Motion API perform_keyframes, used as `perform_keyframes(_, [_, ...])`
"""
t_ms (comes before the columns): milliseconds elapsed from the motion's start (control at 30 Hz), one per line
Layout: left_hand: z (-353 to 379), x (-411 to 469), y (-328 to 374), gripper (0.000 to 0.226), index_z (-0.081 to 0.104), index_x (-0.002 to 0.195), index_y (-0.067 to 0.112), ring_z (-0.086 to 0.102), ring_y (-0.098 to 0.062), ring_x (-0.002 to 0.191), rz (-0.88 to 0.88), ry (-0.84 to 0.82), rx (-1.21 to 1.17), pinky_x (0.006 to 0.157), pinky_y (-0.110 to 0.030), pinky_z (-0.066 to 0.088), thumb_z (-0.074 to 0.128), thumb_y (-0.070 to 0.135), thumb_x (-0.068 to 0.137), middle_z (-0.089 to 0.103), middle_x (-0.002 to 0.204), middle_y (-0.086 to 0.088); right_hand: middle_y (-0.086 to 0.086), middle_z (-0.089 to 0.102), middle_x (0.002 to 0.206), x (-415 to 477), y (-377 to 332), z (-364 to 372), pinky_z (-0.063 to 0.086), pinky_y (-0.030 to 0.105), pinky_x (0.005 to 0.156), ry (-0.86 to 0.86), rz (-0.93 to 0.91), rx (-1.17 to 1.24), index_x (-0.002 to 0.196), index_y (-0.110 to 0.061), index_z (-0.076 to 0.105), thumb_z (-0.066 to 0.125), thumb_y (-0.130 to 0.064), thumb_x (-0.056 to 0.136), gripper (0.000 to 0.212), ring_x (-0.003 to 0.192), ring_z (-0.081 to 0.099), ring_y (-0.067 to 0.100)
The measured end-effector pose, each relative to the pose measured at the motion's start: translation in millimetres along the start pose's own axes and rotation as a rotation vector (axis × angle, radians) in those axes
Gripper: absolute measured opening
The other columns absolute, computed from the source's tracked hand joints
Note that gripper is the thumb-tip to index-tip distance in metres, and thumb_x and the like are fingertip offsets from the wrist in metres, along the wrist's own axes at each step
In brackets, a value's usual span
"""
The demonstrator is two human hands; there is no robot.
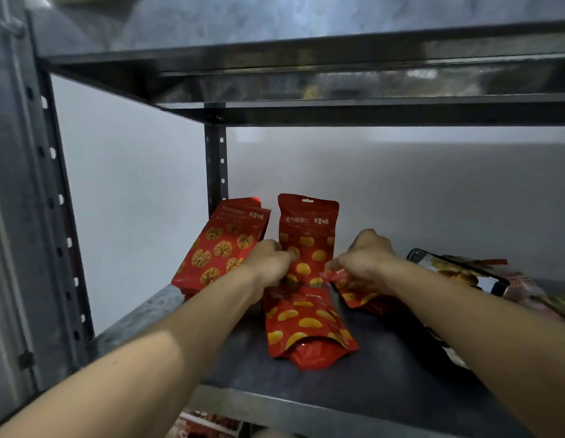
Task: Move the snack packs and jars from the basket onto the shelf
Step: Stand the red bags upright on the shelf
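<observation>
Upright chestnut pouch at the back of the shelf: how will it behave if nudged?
The upright chestnut pouch looks tall and thin on a narrow base, so it probably tips easily. Its film looks glossy, likely slippery. A similar pouch lies flat with a creased bottom, suggesting it is floppy.
</observation>
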State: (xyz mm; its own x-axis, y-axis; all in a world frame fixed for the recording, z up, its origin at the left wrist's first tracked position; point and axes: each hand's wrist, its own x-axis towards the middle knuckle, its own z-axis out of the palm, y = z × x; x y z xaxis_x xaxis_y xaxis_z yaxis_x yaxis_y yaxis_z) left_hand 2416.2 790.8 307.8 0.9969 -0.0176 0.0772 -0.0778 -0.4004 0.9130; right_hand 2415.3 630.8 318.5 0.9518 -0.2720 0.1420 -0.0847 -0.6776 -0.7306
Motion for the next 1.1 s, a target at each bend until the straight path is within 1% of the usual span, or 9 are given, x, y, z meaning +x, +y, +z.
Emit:
perform_keyframes(100, [-5.7,-13.4,-2.3,0.027,0.059,0.109,0.009,0.05,-0.009,0.07,-0.037,0.015,0.118,0.061,-0.024,0.043,0.06,0.031,0.093,0.054,0.081,0.004,0.009,0.063,0.091,-17.9,-1.9,-0.3,0.058,0.031,0.055,-0.174,0.044,-0.021,0.081,-0.014,0.048,0.083,-0.04,0.073,0.044,0.079,0.067,0.024])
perform_keyframes(200, [-3.9,-28.2,-2.8,0.021,0.054,0.087,0.019,0.051,-0.008,0.069,-0.085,-0.032,0.207,0.055,-0.022,0.04,0.061,0.038,0.091,0.054,0.08,0.005,0.011,0.062,0.096,-33.2,-3.1,5.8,0.059,0.032,0.056,-0.32,0.074,-0.083,0.097,-0.012,0.054,0.081,-0.046,0.073,0.05,0.081,0.067,0.028])
perform_keyframes(267, [-0.1,-35.4,-3.2,0.023,0.051,0.087,0.021,0.053,-0.01,0.072,-0.101,-0.063,0.236,0.057,-0.022,0.041,0.059,0.041,0.092,0.055,0.082,0.004,0.01,0.062,0.102,-40.4,-1.5,11.9,0.059,0.033,0.056,-0.374,0.075,-0.076,0.114,-0.015,0.056,0.08,-0.044,0.075,0.054,0.081,0.066,0.026])
perform_keyframes(333, [3.3,-41.5,-6.5,0.027,0.051,0.098,0.019,0.055,-0.017,0.085,-0.12,-0.081,0.262,0.071,-0.028,0.048,0.058,0.044,0.091,0.056,0.093,0.0,0.007,0.061,0.104,-47.3,1.9,16.3,0.056,0.031,0.052,-0.389,0.081,-0.03,0.119,-0.017,0.057,0.081,-0.036,0.076,0.052,0.088,0.062,0.023])
perform_keyframes(400, [5.6,-45.4,-9.2,0.034,0.053,0.11,0.017,0.053,-0.02,0.091,-0.145,-0.084,0.254,0.08,-0.031,0.049,0.06,0.044,0.091,0.054,0.1,-0.003,0.006,0.061,0.111,-52.5,4.7,18.8,0.053,0.03,0.05,-0.378,0.114,0.033,0.12,-0.017,0.055,0.082,-0.032,0.076,0.054,0.098,0.06,0.023])
perform_keyframes(533, [5.8,-49.7,-9.0,0.044,0.053,0.121,0.011,0.051,-0.02,0.09,-0.201,-0.083,0.127,0.081,-0.032,0.046,0.066,0.037,0.088,0.051,0.097,-0.003,0.007,0.061,0.117,-54.9,8.4,21.4,0.052,0.03,0.055,-0.357,0.147,0.171,0.123,-0.016,0.051,0.087,-0.026,0.069,0.066,0.104,0.06,0.024])
perform_keyframes(700, [-1.1,-43.5,-8.3,0.044,0.053,0.111,0.003,0.063,-0.022,0.082,-0.217,0.031,-0.148,0.072,-0.034,0.057,0.077,0.022,0.08,0.063,0.096,-0.008,0.008,0.068,0.108,-52.2,12.9,15.5,0.058,0.037,0.074,-0.277,0.131,0.326,0.116,-0.011,0.055,0.095,-0.022,0.053,0.075,0.1,0.066,0.024])
perform_keyframes(900, [-10.0,-26.2,-2.9,0.024,0.057,0.108,0.008,0.064,-0.018,0.081,-0.028,0.162,-0.374,0.07,-0.033,0.055,0.068,0.007,0.087,0.066,0.095,-0.007,0.003,0.073,0.086,-43.8,5.9,5.6,0.058,0.033,0.07,-0.103,-0.001,0.409,0.081,-0.015,0.064,0.096,-0.02,0.051,0.045,0.079,0.071,0.02])
perform_keyframes(1100, [-10.2,-12.3,-2.5,0.032,0.059,0.118,0.016,0.065,-0.013,0.09,0.149,0.187,-0.474,0.071,-0.027,0.054,0.066,0.006,0.089,0.068,0.102,0.0,0.005,0.07,0.095,-27.9,-0.8,21.1,0.059,0.035,0.071,0.076,-0.066,0.478,0.085,-0.018,0.052,0.097,-0.015,0.049,0.057,0.082,0.069,0.021])
